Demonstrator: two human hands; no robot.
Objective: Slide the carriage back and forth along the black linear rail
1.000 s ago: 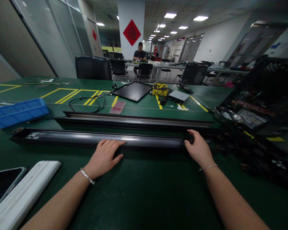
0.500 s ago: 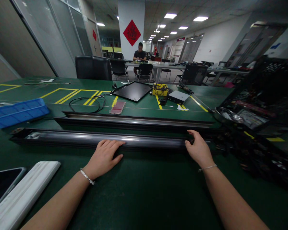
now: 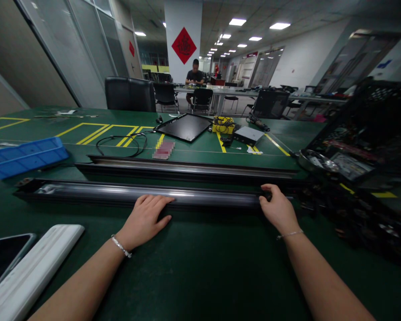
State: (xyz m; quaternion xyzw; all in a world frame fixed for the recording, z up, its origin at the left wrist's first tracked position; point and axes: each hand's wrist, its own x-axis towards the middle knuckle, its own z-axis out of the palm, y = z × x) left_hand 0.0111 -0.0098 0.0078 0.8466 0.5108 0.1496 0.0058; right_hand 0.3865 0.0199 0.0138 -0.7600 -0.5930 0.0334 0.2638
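Extruded aluminium rail (image 3: 96, 195) beneath both hands (image 3: 144, 221) (image 3: 279, 209)

A blue plastic tray (image 3: 26, 158) sits on the green workbench (image 3: 200, 276) near a coiled black cable (image 3: 120, 146). Beyond lie a black flat panel (image 3: 183, 127) and a silver box (image 3: 249, 135). A phone (image 3: 6, 261) lies beside a white strip (image 3: 30, 272), a black crate (image 3: 381, 93) stands right, and a person (image 3: 194, 76) sits far off.

Left forearm (image 3: 80, 285) and right forearm (image 3: 324, 276) bare up to the frame edge. Left wrist: silver link bracelet (image 3: 121, 246), the broader of the two. Right wrist: thin silver chain bracelet (image 3: 289, 234). Left hand (image 3: 143, 221) and right hand (image 3: 279, 209) bare, ungloved.
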